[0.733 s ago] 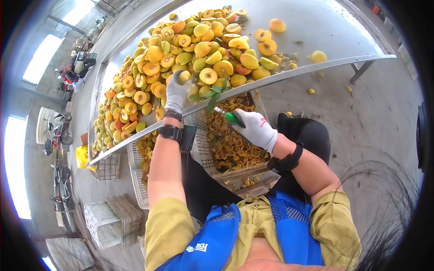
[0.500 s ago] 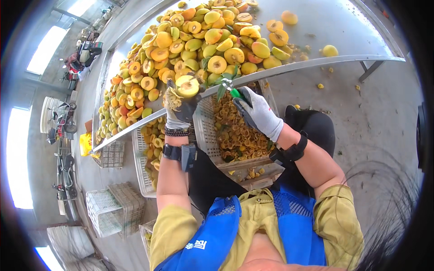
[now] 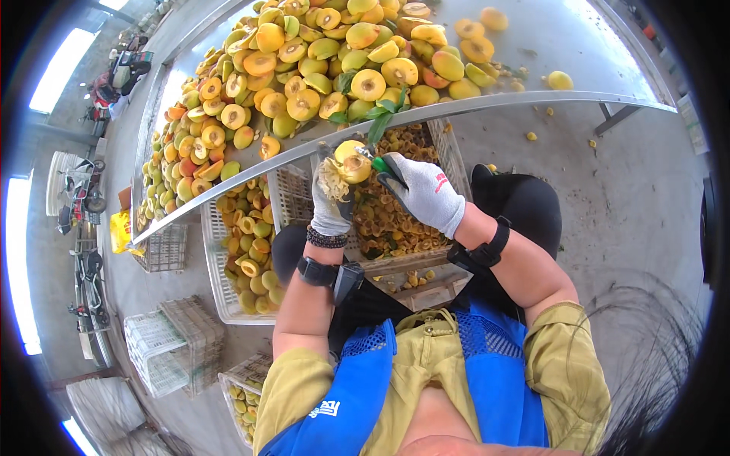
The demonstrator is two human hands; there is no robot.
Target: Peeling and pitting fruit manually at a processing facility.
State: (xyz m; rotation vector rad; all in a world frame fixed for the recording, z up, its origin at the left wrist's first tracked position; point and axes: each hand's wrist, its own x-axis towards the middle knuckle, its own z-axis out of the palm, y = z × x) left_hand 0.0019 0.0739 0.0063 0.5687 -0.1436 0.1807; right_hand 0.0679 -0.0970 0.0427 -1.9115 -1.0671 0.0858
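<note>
My left hand (image 3: 332, 199), in a grey knit glove with dark fingers, is closed around a halved yellow peach (image 3: 352, 162), cut face up. A shaggy pale patch hangs at that glove's fingers. Wrapped in my gloved right hand (image 3: 427, 191) is a green-handled pitting tool (image 3: 379, 164), its metal tip at the peach's cut face. How deep the tip sits I cannot tell. Both hands are just on my side of the metal table's rim (image 3: 464, 106). Below them stands a crate (image 3: 449, 152) of brownish pits and scraps.
Many peach halves (image 3: 304, 104) are heaped on the table, some with pits showing. Green leaves (image 3: 378, 118) lie at the table edge. A white crate (image 3: 220, 292) of peach halves stands under the left side. Stacked crates (image 3: 173, 346) and scooters (image 3: 122, 76) are farther left.
My left hand has come right and closer to me with the peach half. The tool's tip now meets the fruit, where before they were apart. The whole view has shifted slightly.
</note>
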